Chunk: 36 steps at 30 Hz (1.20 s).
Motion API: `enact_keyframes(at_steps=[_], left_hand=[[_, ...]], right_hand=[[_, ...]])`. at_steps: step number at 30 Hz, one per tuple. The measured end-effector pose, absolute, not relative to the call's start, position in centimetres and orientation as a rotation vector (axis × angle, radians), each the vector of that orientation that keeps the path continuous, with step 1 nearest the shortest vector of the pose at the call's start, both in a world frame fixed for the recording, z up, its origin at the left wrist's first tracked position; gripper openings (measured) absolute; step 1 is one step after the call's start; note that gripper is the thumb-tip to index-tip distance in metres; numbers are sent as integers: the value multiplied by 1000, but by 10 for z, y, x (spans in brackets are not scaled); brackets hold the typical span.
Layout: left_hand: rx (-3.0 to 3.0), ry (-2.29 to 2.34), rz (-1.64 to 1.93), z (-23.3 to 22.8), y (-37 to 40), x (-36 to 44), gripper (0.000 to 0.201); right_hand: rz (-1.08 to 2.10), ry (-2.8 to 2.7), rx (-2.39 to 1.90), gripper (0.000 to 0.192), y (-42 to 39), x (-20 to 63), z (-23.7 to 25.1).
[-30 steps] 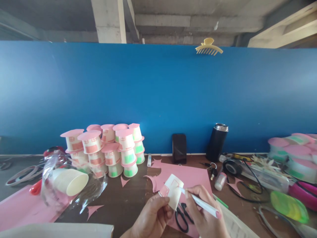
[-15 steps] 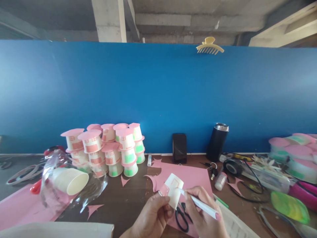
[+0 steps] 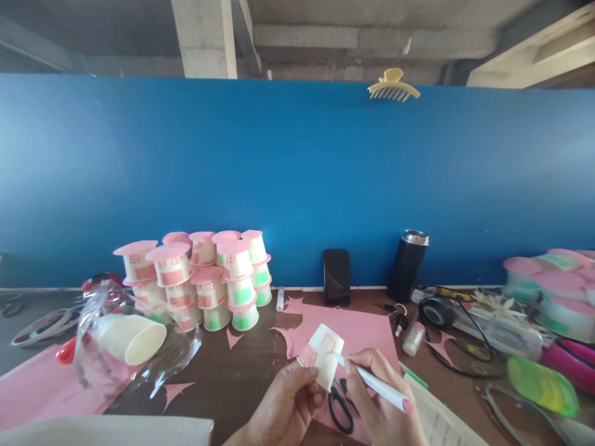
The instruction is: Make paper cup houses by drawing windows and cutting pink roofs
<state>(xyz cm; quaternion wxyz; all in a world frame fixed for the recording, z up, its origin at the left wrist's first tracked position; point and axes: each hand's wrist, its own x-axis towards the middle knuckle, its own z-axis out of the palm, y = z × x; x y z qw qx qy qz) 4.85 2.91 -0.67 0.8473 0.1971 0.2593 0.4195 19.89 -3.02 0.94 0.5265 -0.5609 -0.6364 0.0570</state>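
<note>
Little has moved since a second ago: both hands keep their places low in the middle of the view, and only the pen tip has crept slightly across the cup wall. The left hand (image 3: 284, 406) is curled closed around a small white paper cup (image 3: 325, 354), thumb and fingers pinching its lower side so that it is tilted, with a pink patch and a pink outlined rectangle on its wall facing up. The right hand (image 3: 379, 396) is closed in a writing grip on a white pen (image 3: 372, 383) with a pink end cap, and the pen's tip touches the cup's side just beside the left thumb. Cup and pen are held above a pink paper sheet (image 3: 362, 328) lying on the brown table (image 3: 242, 371), and black scissors (image 3: 341, 406) lie on that sheet directly beneath the hands. To the left, against the blue wall (image 3: 297, 173), stands a pile of finished cup houses (image 3: 204, 279) with pink roofs, and nearer the left edge a stack of plain cups in a clear plastic bag (image 3: 125, 341) lies on its side. Behind the pink sheet a dark phone (image 3: 337, 277) leans on the wall, with a black flask (image 3: 408, 265) upright near it to the right.
</note>
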Motion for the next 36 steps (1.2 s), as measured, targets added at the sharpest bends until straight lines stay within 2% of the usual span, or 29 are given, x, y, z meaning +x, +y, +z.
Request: enact_keyframes(at_steps=[19,36], left_hand=[[558,541,903,-4,26,53,23],[711,536,859,-4,21,53,17]], right_hand=[[74,-1415,-1315,10,-32,197,17],[172,-1473,-1294,10,-32,195,8]])
